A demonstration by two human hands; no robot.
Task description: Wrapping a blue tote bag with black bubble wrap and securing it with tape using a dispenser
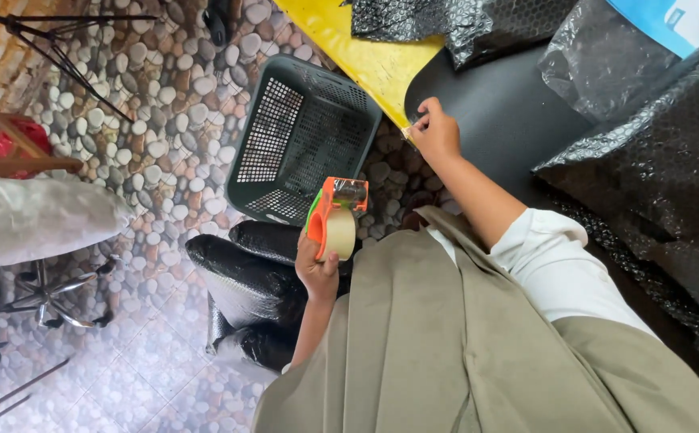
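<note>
A tape dispenser, orange and green with a roll of pale tape, sits near the middle of the view, just below a dark plastic basket that stands on the pebble-patterned floor. The person's left hand is wrapped around the dispenser from below, fingers closed on its handle, holding it upright in the air. To the right of the basket, the right hand rests at the rounded edge of a black counter, thumb and fingertips pinched together on what looks like a small end of tape. A yellow sheet lies just beyond that hand, above the basket, and black bubble wrap is heaped further right. Below the basket, dark wrapped bundles lie on the floor.

The pinched piece could fold onto itself or stick to the fingers, since it is small and loose. The dispenser's blade faces upward near the arm and could snag the sleeve.

The pinched piece is too small to identify surely. The person's olive clothing hides the lower floor.
</note>
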